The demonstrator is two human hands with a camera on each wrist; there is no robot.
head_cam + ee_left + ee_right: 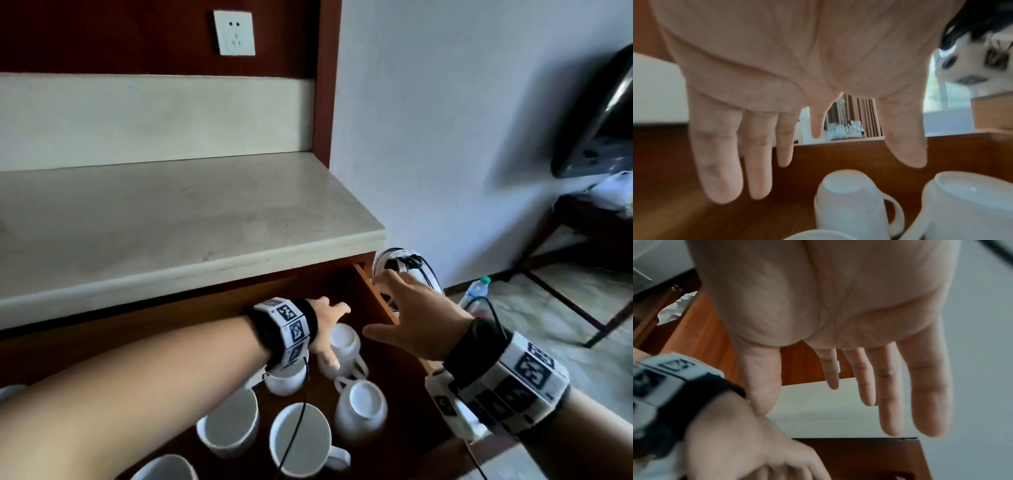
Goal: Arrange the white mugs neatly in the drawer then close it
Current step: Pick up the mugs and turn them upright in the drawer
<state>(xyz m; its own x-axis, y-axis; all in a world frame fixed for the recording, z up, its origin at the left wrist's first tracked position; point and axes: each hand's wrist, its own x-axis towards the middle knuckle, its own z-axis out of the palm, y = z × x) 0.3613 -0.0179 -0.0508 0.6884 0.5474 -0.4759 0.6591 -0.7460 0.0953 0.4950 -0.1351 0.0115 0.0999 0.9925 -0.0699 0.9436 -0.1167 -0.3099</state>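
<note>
Inside our open drawer, white mugs stand mixed, some mouth-down, some mouth-up; our left hand and right hand hover above, grips spread, empty.

The room was dim, lit by soft daylight from the right; a dark monitor cast a broad shadow on the pale wall. The head view bowed straight lines near its edges. Motion blur smeared the right hand and the upturned white ceramic mugs. The right wrist view was murky and grey, its fingers soft, out of focus.
</note>
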